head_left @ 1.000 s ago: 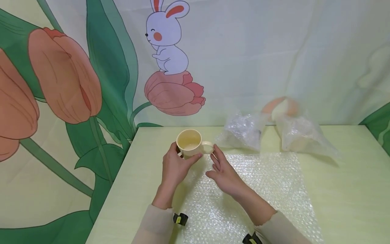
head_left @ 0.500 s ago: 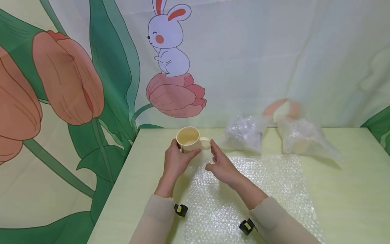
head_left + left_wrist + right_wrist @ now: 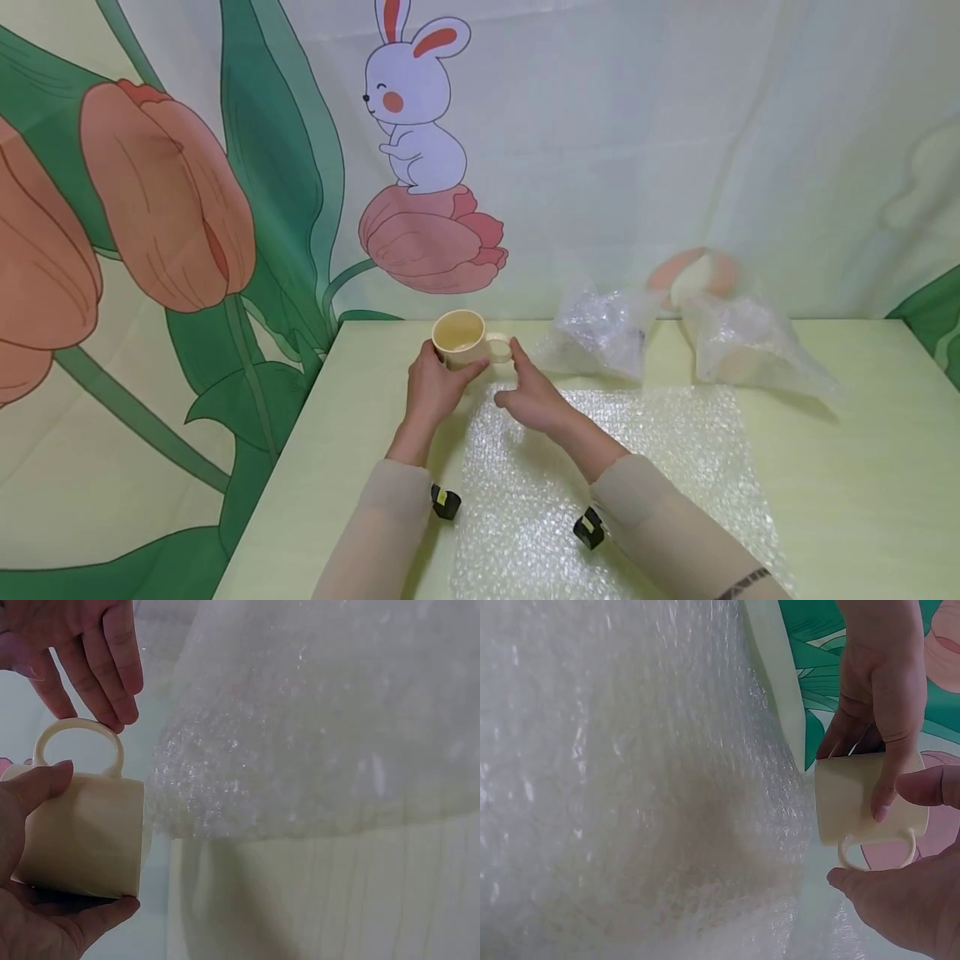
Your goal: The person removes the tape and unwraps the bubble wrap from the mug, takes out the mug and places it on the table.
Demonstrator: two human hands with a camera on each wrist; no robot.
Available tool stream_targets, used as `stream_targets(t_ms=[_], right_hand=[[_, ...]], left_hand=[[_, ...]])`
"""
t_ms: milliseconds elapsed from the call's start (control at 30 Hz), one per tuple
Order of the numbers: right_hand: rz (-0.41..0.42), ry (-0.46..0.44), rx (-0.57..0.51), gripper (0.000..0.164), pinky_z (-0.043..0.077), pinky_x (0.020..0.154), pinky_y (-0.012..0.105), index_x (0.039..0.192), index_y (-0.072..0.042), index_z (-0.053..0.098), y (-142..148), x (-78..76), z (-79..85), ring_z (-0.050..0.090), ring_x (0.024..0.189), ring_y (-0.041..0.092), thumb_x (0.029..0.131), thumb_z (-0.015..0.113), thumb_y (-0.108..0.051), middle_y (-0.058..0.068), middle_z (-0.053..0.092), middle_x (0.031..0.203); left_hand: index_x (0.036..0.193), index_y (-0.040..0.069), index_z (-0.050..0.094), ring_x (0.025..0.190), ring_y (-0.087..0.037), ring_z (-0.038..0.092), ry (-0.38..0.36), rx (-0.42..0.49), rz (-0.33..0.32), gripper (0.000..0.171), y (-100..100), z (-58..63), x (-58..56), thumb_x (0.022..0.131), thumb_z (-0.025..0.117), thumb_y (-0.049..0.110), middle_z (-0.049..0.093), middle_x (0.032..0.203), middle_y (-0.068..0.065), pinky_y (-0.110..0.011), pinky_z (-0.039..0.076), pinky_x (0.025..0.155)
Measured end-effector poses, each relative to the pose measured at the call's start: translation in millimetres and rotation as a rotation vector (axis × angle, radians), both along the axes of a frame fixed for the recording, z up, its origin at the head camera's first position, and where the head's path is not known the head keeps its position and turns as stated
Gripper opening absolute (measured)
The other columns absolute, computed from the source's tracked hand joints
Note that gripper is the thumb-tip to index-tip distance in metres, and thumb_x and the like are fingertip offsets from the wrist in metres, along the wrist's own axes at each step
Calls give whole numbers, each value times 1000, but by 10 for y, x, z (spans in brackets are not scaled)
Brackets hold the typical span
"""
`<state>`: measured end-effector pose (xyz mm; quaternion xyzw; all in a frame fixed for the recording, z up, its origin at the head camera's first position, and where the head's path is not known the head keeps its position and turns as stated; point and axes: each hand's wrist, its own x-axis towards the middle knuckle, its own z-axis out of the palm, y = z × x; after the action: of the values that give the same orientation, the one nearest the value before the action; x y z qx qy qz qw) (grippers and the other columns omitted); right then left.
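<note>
A pale yellow mug [image 3: 459, 332] is held upright above the far left part of the table. My left hand [image 3: 433, 387] grips its body, the thumb laid along the near side and the fingers round the other side. The mug's handle [image 3: 79, 724] points right, toward my right hand [image 3: 538, 400]. Fairly straight fingers of that hand touch the handle's outer curve, while its thumb [image 3: 930, 785] stands apart from the handle. Below both hands a sheet of bubble wrap [image 3: 615, 500] lies spread on the table.
At the back of the table [image 3: 862, 467] stand two bubble-wrapped bundles, one left [image 3: 603, 333] and one right [image 3: 742, 337]. Behind them hangs a printed backdrop [image 3: 585, 150] with tulips and a rabbit. A small black camera sits at each wrist.
Both hands have moved slightly forward, away from the body, with the mug. The left hand keeps its grip and the right fingers stay at the handle.
</note>
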<state>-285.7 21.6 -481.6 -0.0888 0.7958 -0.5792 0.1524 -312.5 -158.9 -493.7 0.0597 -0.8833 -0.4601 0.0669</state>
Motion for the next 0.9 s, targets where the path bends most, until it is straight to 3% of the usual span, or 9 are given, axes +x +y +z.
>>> stream_targets(t_ms=[133, 400, 767, 900], right_hand=[[0, -20, 36, 107, 19, 128, 58, 168, -17, -5, -28, -50, -28, 16, 160, 37, 86, 64, -11, 15, 12, 174], [-1, -55, 47, 109, 28, 125, 59, 167, -17, -9, -68, -121, -80, 32, 153, 40, 86, 64, -9, 21, 19, 171], [4, -36, 53, 113, 17, 129, 53, 164, -9, -15, -119, -217, -155, 15, 159, 38, 84, 64, -8, 23, 10, 172], [12, -40, 48, 114, 13, 131, 51, 162, -5, -20, -163, -244, -196, 9, 160, 37, 84, 63, -8, 24, 0, 172]], left_hand=[[145, -1, 44, 135, -35, 59, 0, 16, 2, 87, -8, -89, -68, 83, 87, 43, 59, 144, -22, -52, 49, 111], [146, 0, 44, 135, -35, 58, -29, 44, 12, 86, -1, -184, -154, 83, 87, 42, 59, 144, -21, -52, 48, 113], [145, 1, 46, 132, -34, 59, -30, 29, 21, 86, -3, -289, -267, 82, 88, 43, 61, 142, -19, -51, 48, 112], [145, 1, 46, 131, -35, 60, -30, 17, 23, 86, -8, -335, -293, 82, 88, 41, 61, 141, -20, -51, 48, 112]])
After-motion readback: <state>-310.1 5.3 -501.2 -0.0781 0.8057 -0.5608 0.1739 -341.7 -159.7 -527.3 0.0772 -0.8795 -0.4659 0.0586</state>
